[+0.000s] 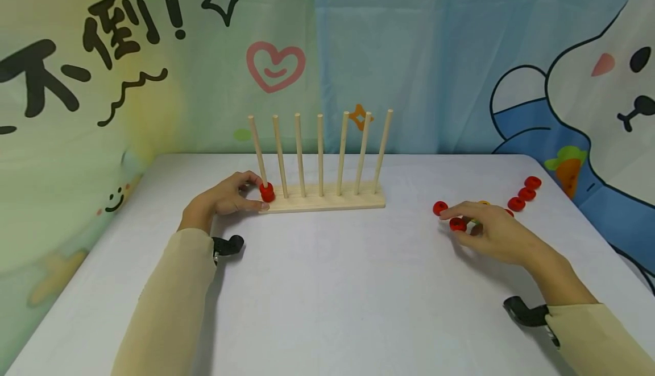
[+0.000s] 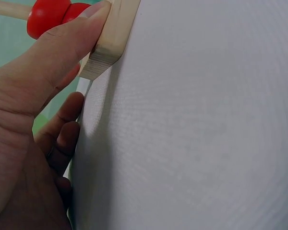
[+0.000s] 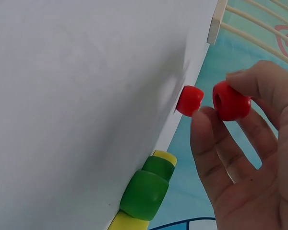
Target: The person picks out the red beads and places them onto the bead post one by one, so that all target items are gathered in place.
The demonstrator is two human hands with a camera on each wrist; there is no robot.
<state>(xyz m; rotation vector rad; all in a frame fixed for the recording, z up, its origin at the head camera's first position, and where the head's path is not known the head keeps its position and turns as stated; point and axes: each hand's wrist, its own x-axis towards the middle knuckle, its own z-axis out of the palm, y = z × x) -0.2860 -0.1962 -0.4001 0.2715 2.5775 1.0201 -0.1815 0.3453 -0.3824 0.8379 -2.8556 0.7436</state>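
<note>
A wooden peg stand (image 1: 327,198) with several upright pegs stands on the table. Two red beads (image 1: 266,192) are stacked at the bottom of its leftmost peg. My left hand (image 1: 230,195) grips the left end of the stand's base, the thumb on the front edge near the beads (image 2: 48,18). Over the right part of the table, my right hand (image 1: 491,231) pinches a red bead (image 3: 232,101) between thumb and finger, its hole partly showing. Just beyond the fingertips another red bead (image 1: 440,208) lies on the table.
Several red beads (image 1: 526,194) lie in a slanting row at the table's right side. Green beads (image 3: 145,194) and yellow beads (image 3: 129,222) lie near the right hand, mostly hidden by it in the head view. A printed curtain (image 1: 378,52) hangs behind the table.
</note>
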